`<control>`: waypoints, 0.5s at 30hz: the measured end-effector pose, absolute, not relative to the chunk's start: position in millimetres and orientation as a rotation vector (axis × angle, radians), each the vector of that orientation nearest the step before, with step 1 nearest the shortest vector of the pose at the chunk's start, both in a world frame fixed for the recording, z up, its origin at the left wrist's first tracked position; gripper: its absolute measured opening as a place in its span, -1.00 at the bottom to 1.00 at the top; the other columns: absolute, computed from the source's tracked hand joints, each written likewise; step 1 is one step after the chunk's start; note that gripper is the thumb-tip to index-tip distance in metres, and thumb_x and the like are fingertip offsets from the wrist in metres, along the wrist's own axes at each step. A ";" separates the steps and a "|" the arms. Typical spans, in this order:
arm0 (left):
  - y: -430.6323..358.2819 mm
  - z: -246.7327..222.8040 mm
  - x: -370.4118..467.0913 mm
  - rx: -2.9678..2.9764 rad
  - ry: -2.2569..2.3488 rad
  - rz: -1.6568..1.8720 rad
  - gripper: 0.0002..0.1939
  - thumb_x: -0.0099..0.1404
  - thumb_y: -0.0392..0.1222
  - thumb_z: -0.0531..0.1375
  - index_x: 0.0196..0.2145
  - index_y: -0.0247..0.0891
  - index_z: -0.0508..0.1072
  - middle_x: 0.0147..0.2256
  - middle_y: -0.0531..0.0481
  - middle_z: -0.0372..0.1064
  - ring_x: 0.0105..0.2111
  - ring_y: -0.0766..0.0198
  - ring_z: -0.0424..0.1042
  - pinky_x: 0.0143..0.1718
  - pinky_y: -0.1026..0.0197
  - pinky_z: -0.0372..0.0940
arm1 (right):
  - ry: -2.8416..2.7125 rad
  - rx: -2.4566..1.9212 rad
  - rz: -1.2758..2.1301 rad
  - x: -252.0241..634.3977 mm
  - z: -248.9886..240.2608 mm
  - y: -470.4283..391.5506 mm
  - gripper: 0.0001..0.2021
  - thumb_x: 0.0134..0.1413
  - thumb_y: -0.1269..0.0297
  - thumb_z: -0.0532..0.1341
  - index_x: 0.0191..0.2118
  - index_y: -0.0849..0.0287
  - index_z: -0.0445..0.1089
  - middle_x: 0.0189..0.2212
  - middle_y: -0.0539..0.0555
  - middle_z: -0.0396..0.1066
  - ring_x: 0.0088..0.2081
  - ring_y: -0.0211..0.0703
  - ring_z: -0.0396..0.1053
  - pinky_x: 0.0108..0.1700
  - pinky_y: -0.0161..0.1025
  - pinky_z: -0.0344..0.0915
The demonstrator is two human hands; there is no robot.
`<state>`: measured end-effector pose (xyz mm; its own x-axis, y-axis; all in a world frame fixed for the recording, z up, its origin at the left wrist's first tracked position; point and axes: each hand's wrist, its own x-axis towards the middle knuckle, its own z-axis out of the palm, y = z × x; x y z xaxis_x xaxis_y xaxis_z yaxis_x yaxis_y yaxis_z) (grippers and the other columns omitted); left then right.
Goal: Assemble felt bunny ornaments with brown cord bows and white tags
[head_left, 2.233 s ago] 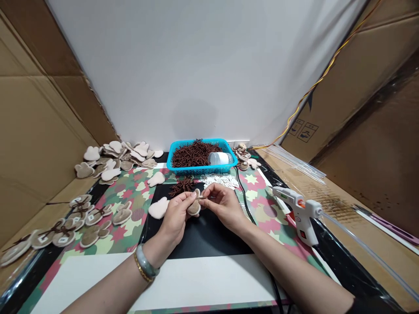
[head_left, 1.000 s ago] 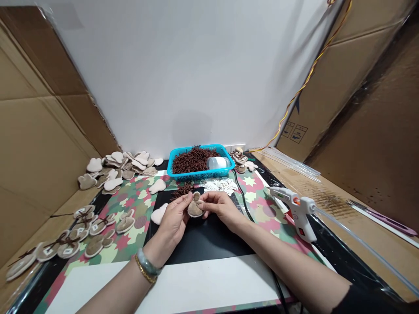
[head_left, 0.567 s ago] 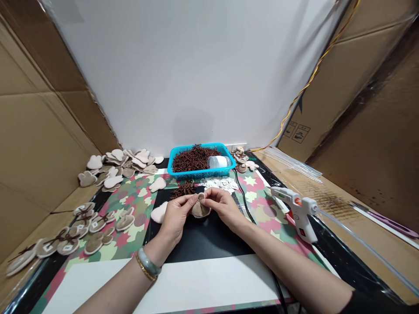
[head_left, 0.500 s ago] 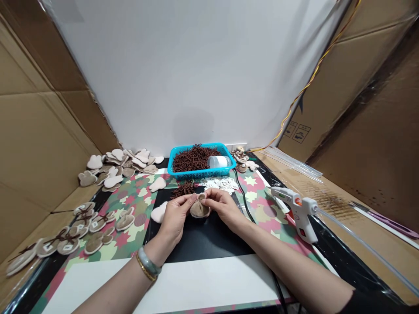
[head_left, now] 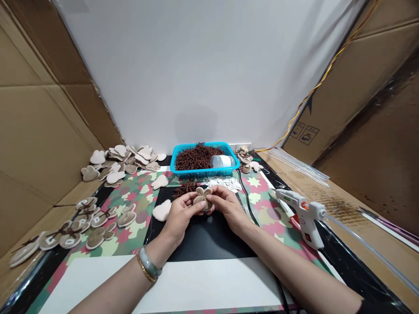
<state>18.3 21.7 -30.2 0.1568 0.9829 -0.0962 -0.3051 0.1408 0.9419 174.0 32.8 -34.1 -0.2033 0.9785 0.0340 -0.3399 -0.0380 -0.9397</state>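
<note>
Left hand (head_left: 179, 217) has its thumb pressed on the front of a tan bunny-eared piece (head_left: 198, 200), right hand (head_left: 229, 208) is pinching it near one ear. It's held ears-up over the black mat (head_left: 209, 242); thumbs cover some of it, and I can't tell what the fingers behind are doing. Little brown cord bits (head_left: 186, 186) and white tags (head_left: 225, 183) sit just past, partly blocked by the hands. Far right, some purple tool (head_left: 397, 226) gets cut off by the frame.
</note>
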 end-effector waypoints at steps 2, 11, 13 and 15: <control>20.9 -34.2 20.7 0.943 0.956 1.170 -0.57 -0.01 -0.18 0.46 -0.16 -0.34 0.56 -0.26 -0.12 0.56 -0.35 0.28 0.48 -0.37 0.33 0.36 | -1.059 -0.852 1.503 174.8 -32.8 32.0 -0.80 -0.11 0.24 0.36 -0.36 0.17 0.38 -0.42 -0.03 0.40 -0.51 -0.30 0.32 -0.46 -0.32 0.35; 35.3 -8.4 -19.1 1.516 1.336 1.272 -0.65 0.11 -0.09 0.36 -0.15 -0.25 0.57 -0.30 -0.13 0.55 -0.31 0.14 0.49 -0.31 0.21 0.33 | -1.277 -0.958 1.413 179.9 -29.2 33.4 -0.75 -0.08 0.16 0.38 -0.45 0.17 0.35 -0.58 -0.03 0.37 -0.54 -0.24 0.29 -0.46 -0.29 0.24; 42.6 -1.6 -50.7 1.781 1.540 1.173 -0.76 0.05 -0.09 0.39 -0.30 -0.22 0.62 -0.25 -0.15 0.54 -0.24 0.07 0.47 -0.24 0.17 0.30 | -1.330 -0.970 1.393 179.4 -29.1 32.9 -0.76 -0.04 0.15 0.36 -0.45 0.17 0.34 -0.57 -0.03 0.37 -0.54 -0.24 0.29 -0.46 -0.29 0.22; 46.8 -3.1 -78.1 1.896 1.677 0.965 -0.71 -0.08 -0.04 0.44 -0.37 -0.21 0.63 -0.30 -0.15 0.54 -0.30 0.03 0.45 -0.30 0.16 0.26 | -1.407 -0.984 1.372 177.9 -29.3 30.6 -0.75 0.02 0.12 0.33 -0.43 0.17 0.33 -0.55 -0.03 0.38 -0.52 -0.24 0.29 -0.45 -0.29 0.21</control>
<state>-78.1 46.8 -3.1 0.0265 0.9760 0.2160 0.6774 -0.1764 0.7141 177.9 30.6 -29.3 -0.2688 0.9603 0.0748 -0.0508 0.0634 -0.9967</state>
